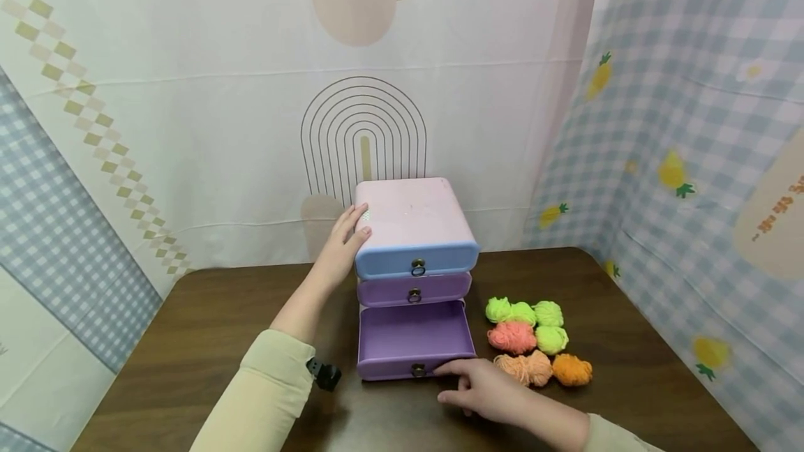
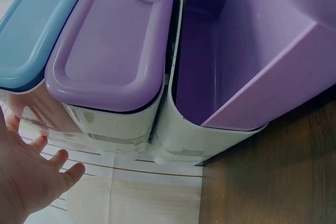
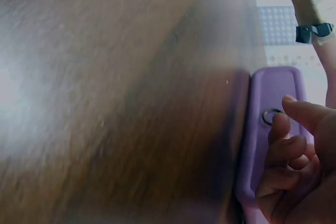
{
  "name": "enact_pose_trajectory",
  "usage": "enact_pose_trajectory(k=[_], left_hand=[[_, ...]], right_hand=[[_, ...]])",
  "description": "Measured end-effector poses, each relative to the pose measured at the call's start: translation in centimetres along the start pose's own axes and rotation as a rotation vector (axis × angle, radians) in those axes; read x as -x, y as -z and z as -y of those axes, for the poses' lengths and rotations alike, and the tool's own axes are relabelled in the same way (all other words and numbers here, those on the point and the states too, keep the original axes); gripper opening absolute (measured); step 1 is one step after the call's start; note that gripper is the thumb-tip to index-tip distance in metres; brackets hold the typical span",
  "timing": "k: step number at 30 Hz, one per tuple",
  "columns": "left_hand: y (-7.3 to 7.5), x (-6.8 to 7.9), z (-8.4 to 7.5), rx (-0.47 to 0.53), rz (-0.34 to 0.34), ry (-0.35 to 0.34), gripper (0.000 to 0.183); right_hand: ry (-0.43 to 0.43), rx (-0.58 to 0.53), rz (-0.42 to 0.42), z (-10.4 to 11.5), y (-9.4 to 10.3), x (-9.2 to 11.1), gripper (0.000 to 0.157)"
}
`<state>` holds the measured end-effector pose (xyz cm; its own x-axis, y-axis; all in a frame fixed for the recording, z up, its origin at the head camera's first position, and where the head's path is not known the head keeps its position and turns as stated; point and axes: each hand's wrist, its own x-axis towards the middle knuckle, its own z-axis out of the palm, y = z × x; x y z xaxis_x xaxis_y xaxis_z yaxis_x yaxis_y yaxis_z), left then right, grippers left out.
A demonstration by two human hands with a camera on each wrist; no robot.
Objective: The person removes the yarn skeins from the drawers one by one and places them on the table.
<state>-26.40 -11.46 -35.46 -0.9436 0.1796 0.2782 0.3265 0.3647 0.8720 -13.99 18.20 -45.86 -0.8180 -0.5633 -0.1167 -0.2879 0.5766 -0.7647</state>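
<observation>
A small pink-topped drawer cabinet (image 1: 411,208) stands on the table, with a blue top drawer (image 1: 389,262) and a purple middle drawer (image 1: 383,291). Its purple bottom drawer (image 1: 414,337) is pulled out, and the inside looks bare. My left hand (image 1: 339,250) rests on the cabinet's upper left edge, its fingers spread; the left wrist view shows this hand (image 2: 31,171) beside the cabinet's side. By the bottom drawer's front is my right hand (image 1: 484,389), index fingertip just right of the ring pull (image 1: 418,370). Its other fingers are loosely bent, with no visible grip on the ring.
Right of the cabinet lie several small yarn balls: neon green (image 1: 549,314), coral (image 1: 511,337), peach (image 1: 524,368) and orange (image 1: 571,370). A patterned cloth (image 1: 239,124) hangs behind the brown table (image 1: 207,326). The left wrist wears a black device (image 1: 326,375).
</observation>
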Motion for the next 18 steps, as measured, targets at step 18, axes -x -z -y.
enact_pose_trajectory(k=[18], left_hand=[[-0.3,-0.5,1.6,0.016,-0.023,-0.02,0.059]], right_hand=[[-0.056,-0.246,-0.036,0.5,-2.3,-1.1,0.033]])
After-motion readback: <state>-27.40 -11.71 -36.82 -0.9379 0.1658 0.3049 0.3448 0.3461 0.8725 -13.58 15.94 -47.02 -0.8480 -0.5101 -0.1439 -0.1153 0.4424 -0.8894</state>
